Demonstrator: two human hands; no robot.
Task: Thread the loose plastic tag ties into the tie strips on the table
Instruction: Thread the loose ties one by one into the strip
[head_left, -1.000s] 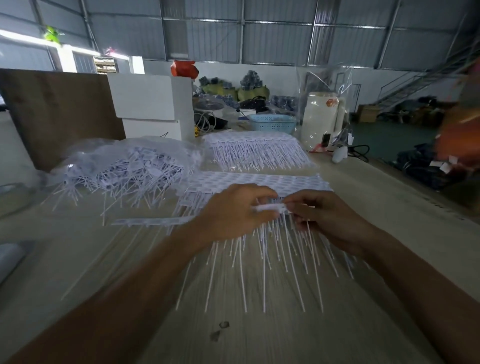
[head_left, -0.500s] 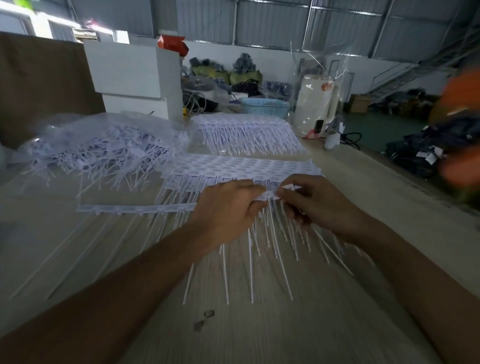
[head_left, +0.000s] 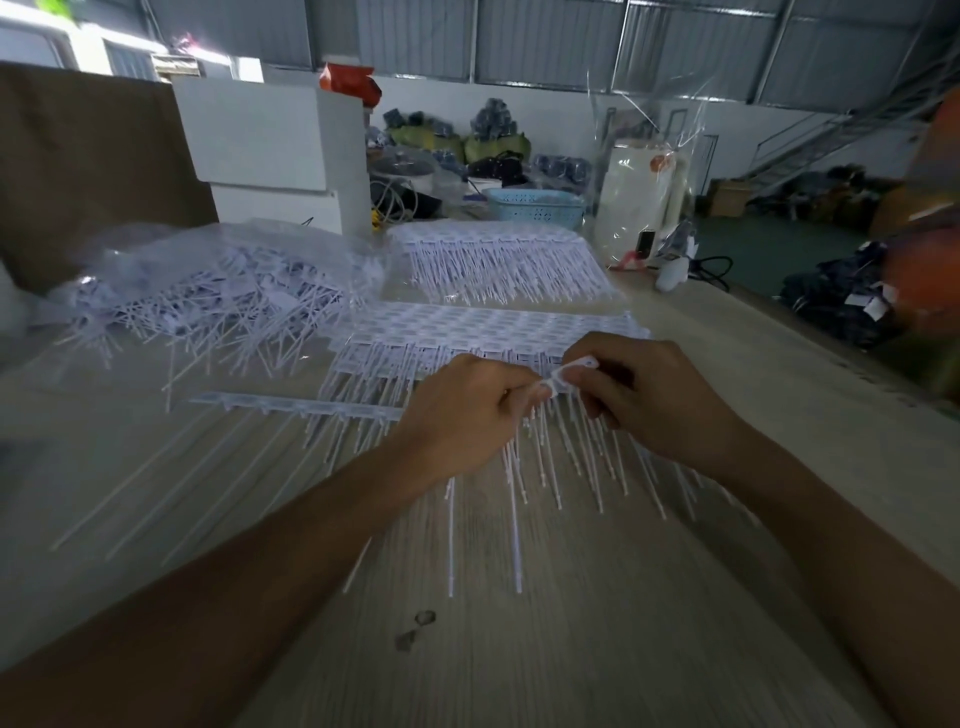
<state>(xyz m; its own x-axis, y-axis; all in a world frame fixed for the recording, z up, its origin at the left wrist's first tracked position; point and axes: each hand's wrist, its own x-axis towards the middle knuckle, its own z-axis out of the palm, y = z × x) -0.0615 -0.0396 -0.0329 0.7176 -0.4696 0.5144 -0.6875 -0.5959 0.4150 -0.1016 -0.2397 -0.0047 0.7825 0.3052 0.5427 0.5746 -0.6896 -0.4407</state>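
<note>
A long white tie strip (head_left: 296, 405) lies across the wooden table (head_left: 571, 649), its thin tails pointing toward me. My left hand (head_left: 462, 415) pinches the strip's right part between thumb and fingers. My right hand (head_left: 644, 395) pinches a small white tag tie (head_left: 571, 371), bent into a loop, right at the strip. The two hands nearly touch at the fingertips. Behind them lies a stack of finished strips (head_left: 483, 327), and a second stack (head_left: 498, 260) sits farther back. A heap of loose tag ties (head_left: 208, 301) lies in a clear plastic bag at the left.
White boxes (head_left: 270, 156) stand behind the loose ties, with a brown board (head_left: 93, 171) at the far left. A blue basket (head_left: 535, 208) and a wrapped white appliance (head_left: 639, 202) stand at the back. The table's right edge (head_left: 831, 374) runs diagonally.
The camera has dipped and shifted. My right hand has lifted its tag tie slightly and bent it into a loop at the strip; my left hand keeps its pinch.
</note>
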